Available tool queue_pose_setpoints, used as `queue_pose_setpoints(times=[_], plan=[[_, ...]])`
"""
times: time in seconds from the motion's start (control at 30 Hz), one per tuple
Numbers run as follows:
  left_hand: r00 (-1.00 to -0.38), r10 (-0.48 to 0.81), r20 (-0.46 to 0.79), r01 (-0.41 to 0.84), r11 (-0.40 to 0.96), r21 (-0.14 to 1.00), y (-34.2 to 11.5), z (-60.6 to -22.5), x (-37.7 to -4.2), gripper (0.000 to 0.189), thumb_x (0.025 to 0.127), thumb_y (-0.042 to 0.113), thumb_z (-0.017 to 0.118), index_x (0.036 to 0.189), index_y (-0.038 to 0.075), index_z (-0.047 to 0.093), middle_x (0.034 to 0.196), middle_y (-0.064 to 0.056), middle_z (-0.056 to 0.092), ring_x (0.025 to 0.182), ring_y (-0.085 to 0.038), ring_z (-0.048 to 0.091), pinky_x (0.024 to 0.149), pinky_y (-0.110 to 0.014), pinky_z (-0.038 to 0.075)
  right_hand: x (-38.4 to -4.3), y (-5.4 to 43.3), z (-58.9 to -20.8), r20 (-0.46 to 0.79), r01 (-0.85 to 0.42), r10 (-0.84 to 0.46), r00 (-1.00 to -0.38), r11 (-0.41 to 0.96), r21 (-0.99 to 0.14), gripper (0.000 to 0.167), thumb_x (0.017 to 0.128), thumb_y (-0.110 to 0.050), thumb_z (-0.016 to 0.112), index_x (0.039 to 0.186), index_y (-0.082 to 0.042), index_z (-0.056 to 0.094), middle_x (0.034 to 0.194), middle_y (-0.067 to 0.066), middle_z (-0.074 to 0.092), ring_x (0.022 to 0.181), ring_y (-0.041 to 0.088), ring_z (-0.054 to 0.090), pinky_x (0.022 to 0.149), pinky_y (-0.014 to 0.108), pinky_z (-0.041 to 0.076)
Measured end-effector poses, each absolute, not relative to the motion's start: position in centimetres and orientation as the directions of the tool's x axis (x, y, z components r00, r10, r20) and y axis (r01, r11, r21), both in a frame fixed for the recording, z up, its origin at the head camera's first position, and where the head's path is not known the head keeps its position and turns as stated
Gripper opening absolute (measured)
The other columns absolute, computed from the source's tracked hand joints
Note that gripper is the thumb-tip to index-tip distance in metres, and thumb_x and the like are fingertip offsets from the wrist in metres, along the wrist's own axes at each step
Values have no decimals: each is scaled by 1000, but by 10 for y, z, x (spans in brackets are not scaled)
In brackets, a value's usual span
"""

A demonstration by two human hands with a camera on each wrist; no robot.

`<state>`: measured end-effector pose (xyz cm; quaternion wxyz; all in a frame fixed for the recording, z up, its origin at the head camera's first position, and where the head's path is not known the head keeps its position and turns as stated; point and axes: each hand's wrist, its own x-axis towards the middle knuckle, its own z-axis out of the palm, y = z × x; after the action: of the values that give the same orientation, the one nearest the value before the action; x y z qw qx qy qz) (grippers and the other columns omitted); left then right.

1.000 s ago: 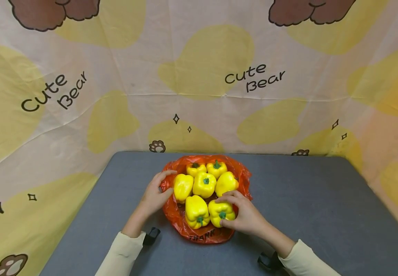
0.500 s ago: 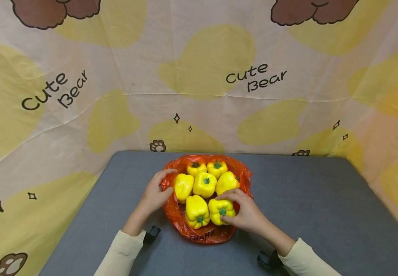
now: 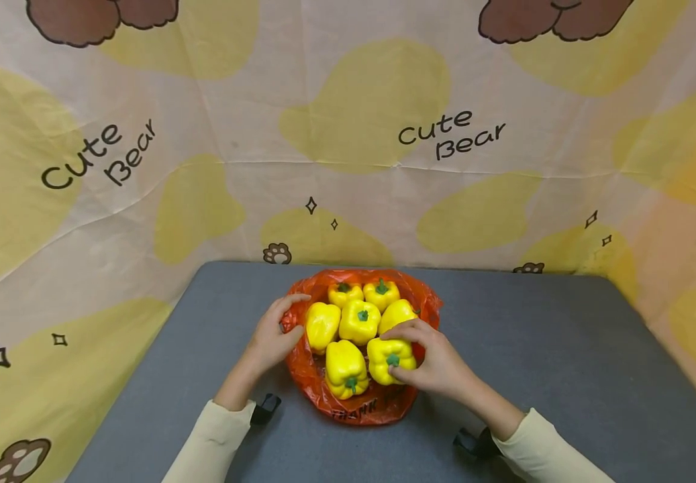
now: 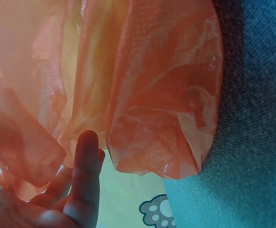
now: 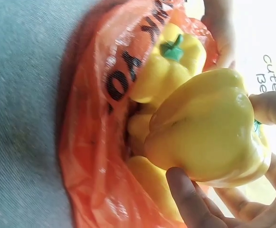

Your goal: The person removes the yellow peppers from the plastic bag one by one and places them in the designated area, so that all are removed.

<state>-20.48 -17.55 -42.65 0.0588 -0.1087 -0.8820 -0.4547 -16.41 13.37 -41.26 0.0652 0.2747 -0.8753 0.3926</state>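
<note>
Your left hand rests at the left side of the red bag, its fingers and thumb spread and touching the plastic rather than clutching it, so a tug from the right could slide the thin rim out from under those fingers or fold it inward. Inside the bag, the front-left pepper lies loose next to the one you grasp; a sideways bump could roll it against the other peppers crowded behind it. Your right hand pinches the held pepper between thumb and fingers at the bag's near right; I can't tell whether it hangs free of the bag. Its glossy skin could slip if only fingertips bear on it, and its underside could catch the rim. For room, the grey table reaches its slanting left edge well apart from the bag, while the back edge lies just behind, with patterned cloth rising beyond, so pushing away from you has little space. The widest stretch of tabletop lies to the right.
</note>
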Motion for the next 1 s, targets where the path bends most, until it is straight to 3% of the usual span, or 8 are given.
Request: queue_pose_setpoints(times=[0.43, 0.7, 1.0], plan=[[-970, 129, 207, 244, 562, 790, -175, -426, -205, 48, 83, 3, 62, 129, 18, 57, 129, -13, 53, 113, -30, 54, 93, -52, 48, -170, 150, -383, 369, -565, -435, -821, 528, -634, 46, 70, -18, 83, 113, -26, 67, 116, -2, 62, 104, 19, 58, 81, 36, 50], [-966, 115, 231, 255, 556, 791, -174, -427, -206, 48, 82, 2, 61, 127, 17, 58, 131, -12, 53, 115, -31, 53, 92, -51, 48, -175, 164, -364, 378, -553, -415, -828, 483, -679, 43, 75, -17, 81, 116, -21, 67, 118, 6, 59, 91, 18, 55, 56, 24, 53], [-966, 115, 230, 254, 552, 794, -175, -428, -207, 48, 83, 2, 61, 127, 20, 58, 132, -11, 52, 111, -29, 55, 85, -45, 51, -184, 184, -346, 394, -516, -333, -857, 545, -661, 42, 77, -15, 79, 116, -20, 67, 118, 4, 59, 87, 17, 55, 58, 25, 54]])
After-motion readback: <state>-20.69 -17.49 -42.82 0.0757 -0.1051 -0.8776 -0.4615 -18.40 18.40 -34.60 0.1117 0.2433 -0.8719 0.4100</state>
